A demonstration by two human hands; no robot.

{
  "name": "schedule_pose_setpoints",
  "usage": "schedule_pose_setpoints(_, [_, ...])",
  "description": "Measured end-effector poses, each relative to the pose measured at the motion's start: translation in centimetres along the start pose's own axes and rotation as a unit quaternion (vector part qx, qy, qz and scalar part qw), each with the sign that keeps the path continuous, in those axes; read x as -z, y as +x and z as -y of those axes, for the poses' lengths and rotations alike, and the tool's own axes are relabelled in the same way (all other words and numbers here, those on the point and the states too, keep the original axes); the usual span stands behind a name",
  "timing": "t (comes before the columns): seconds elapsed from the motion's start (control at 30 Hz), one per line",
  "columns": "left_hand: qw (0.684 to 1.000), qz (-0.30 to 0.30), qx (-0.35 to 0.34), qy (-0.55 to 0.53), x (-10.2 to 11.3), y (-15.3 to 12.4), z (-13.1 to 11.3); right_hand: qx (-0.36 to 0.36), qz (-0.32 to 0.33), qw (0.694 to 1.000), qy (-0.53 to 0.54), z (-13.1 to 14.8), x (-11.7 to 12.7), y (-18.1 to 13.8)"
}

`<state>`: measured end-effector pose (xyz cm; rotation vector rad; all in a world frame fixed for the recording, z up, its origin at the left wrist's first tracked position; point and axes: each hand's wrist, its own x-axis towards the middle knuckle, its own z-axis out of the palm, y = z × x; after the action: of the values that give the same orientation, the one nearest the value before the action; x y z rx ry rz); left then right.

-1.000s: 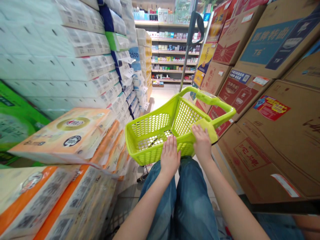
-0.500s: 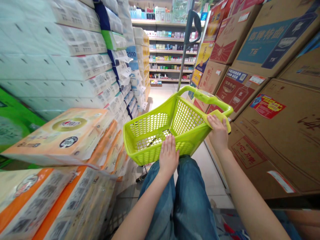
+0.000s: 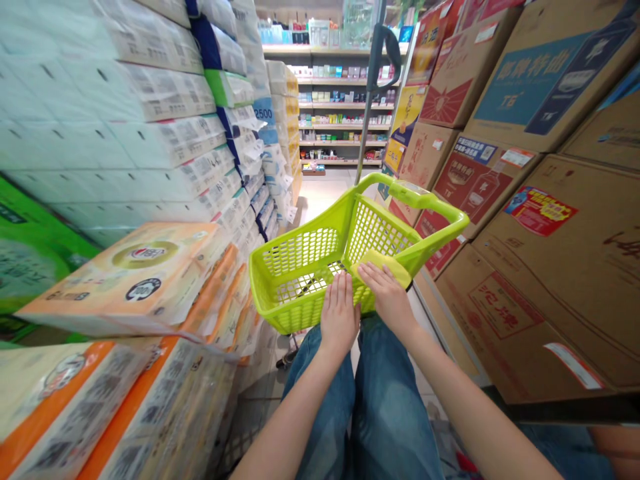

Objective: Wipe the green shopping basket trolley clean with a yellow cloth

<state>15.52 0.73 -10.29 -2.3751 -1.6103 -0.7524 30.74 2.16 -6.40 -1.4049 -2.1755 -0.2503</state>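
Observation:
A lime-green plastic shopping basket [image 3: 295,243] with a looped handle stands tilted in front of my knees. My left hand [image 3: 340,317] holds its near rim, fingers together over the edge and thumb on the outer side. Just right of it, my right hand [image 3: 387,293] presses a yellow cloth [image 3: 395,265] onto the same rim. The cloth is folded over the edge, and part of it is hidden under my fingers. Through the holes in the basket's floor, dark parts show beneath.
Stacked tissue packs [image 3: 165,143] rise on the left, with orange packs [image 3: 125,267] close by. Cardboard cartons [image 3: 540,267] form a wall on the right. A grey pole with a dark grip [image 3: 375,60] stands behind the basket. Shelves of small goods [image 3: 340,100] close the aisle's far end.
My right hand has slid the yellow cloth along the rim, from near the handle end leftward toward my left hand. My left hand keeps its place on the rim.

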Motion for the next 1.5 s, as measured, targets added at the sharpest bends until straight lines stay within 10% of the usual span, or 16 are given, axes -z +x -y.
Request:
schedule_pose_setpoints(0.27, [1.0,0.005,0.001,-0.003,-0.1,-0.1,0.0,-0.127,-0.114,0.983,-0.072,-8.5,5.1,0.8])
schedule_pose_setpoints(0.63, [1.0,-0.014,-0.002,-0.008,-0.1,-0.1,0.0,-0.042,-0.043,0.998,0.03,4.0,-2.9,0.0])
schedule_pose_setpoints(1.03, [1.0,0.01,-0.002,-0.004,0.1,0.0,0.1,-0.144,-0.131,0.978,-0.07,-9.4,5.1,0.7])
schedule_pose_setpoints(1.33, [1.0,0.004,-0.005,-0.004,0.0,-0.1,0.1,-0.078,-0.053,0.995,0.023,2.5,-2.2,-0.1])
schedule_pose_setpoints(1.5, [1.0,0.006,-0.009,0.008,0.1,-0.1,0.2,-0.03,-0.028,0.998,0.045,2.1,-1.7,-0.8])
